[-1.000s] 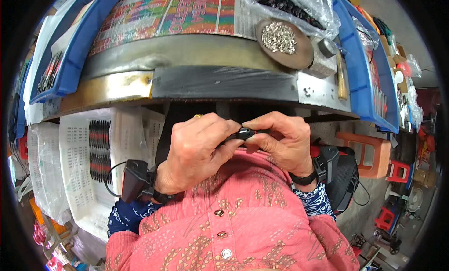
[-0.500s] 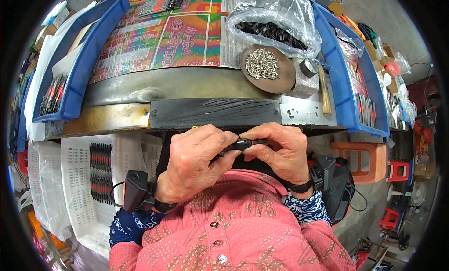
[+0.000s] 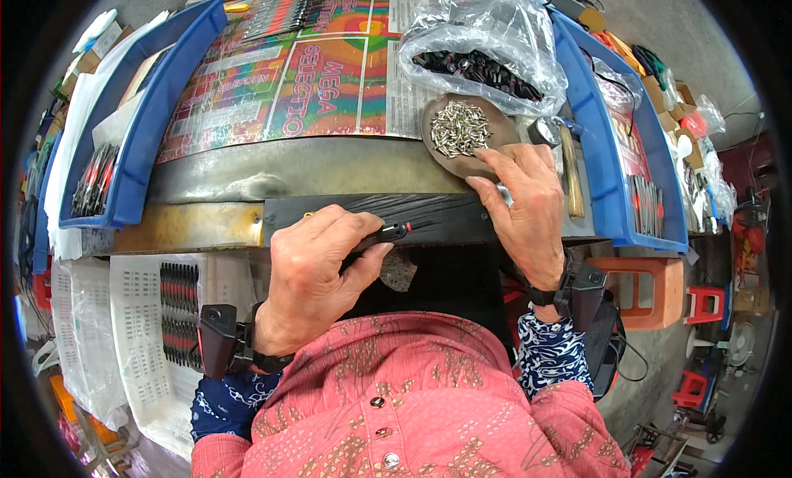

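My left hand (image 3: 318, 276) pinches a slim black piece with a small red part (image 3: 394, 230) between thumb and forefinger, just above the bench's front edge. Most of that piece is hidden in the fingers, so its kind does not show. At the right, my right hand (image 3: 528, 210) is at the near rim of a round brown dish (image 3: 501, 130). Its thumb and forefinger are apart, with nothing visible between them. Small silvery metal pins (image 3: 458, 130) lie heaped in the dish.
Behind the dish lies a clear plastic bag (image 3: 487, 37) of black parts. A wooden-handled tool (image 3: 572, 173) rests to its right. Blue trays (image 3: 169, 90) flank the bench, holding black-and-red pieces. A white basket (image 3: 136, 313) stands low left, an orange stool (image 3: 652, 268) low right.
My right hand has let go of the black piece and moved up and right to the dish. My left hand has shifted slightly left, still holding the piece.
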Demonstrator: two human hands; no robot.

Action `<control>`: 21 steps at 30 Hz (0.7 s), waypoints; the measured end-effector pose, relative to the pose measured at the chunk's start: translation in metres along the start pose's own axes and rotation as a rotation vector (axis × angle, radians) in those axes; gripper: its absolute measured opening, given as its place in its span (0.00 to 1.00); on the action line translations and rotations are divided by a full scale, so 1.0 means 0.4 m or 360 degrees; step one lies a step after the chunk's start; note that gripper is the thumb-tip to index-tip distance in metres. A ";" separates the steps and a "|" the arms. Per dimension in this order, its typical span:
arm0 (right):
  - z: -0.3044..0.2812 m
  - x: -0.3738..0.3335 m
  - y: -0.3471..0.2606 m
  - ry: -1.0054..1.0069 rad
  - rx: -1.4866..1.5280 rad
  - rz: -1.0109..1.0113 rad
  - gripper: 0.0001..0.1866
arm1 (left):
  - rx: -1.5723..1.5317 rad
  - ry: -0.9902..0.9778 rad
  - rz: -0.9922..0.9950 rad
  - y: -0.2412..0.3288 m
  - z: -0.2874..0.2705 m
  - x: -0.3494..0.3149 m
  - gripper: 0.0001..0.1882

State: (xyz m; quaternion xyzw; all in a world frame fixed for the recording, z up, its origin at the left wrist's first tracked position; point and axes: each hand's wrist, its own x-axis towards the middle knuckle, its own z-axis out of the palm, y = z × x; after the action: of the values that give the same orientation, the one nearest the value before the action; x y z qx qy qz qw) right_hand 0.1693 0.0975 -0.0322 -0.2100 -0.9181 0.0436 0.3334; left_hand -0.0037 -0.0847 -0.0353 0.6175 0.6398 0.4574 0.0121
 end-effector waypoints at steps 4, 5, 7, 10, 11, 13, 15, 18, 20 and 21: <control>0.008 0.004 -0.001 -0.0066 -0.0038 0.0004 0.18 | 0.0000 0.0018 -0.0002 -0.008 0.002 0.003 0.13; 0.009 0.006 -0.002 -0.0072 -0.0060 -0.0003 0.19 | -0.0009 0.0013 -0.0003 -0.009 0.002 0.004 0.13; 0.010 0.007 -0.005 -0.0107 -0.0077 0.0007 0.19 | 0.0015 -0.0012 -0.0021 -0.010 0.003 0.004 0.12; 0.011 0.011 -0.008 -0.0146 -0.0108 0.0000 0.18 | 0.0009 -0.0057 -0.0063 -0.007 0.003 0.004 0.13; 0.010 0.012 -0.009 -0.0155 -0.0109 0.0005 0.18 | 0.0018 -0.0048 -0.0043 -0.007 0.003 0.005 0.13; 0.009 0.017 -0.010 -0.0154 -0.0111 -0.0010 0.17 | 0.0019 -0.0053 -0.0055 -0.005 0.003 0.006 0.13; 0.005 0.021 -0.010 -0.0166 -0.0085 -0.0011 0.16 | 0.0025 -0.0057 -0.0032 -0.004 0.002 0.007 0.13; 0.003 0.027 -0.007 -0.0167 -0.0029 -0.0034 0.11 | 0.0034 -0.0080 -0.0026 0.001 -0.001 0.004 0.12; 0.004 0.029 -0.004 -0.0167 0.0040 -0.0057 0.10 | 0.0027 -0.0084 -0.0024 0.004 -0.002 0.002 0.12; 0.005 0.029 -0.004 -0.0174 0.0075 -0.0068 0.09 | 0.0014 -0.0083 -0.0025 0.006 -0.002 -0.001 0.12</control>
State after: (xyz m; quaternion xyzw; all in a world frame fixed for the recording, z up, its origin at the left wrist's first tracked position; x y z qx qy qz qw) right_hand 0.1595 0.1009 -0.0265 -0.1797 -0.9379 0.0694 0.2884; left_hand -0.0025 -0.0859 -0.0336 0.6241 0.6463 0.4382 0.0296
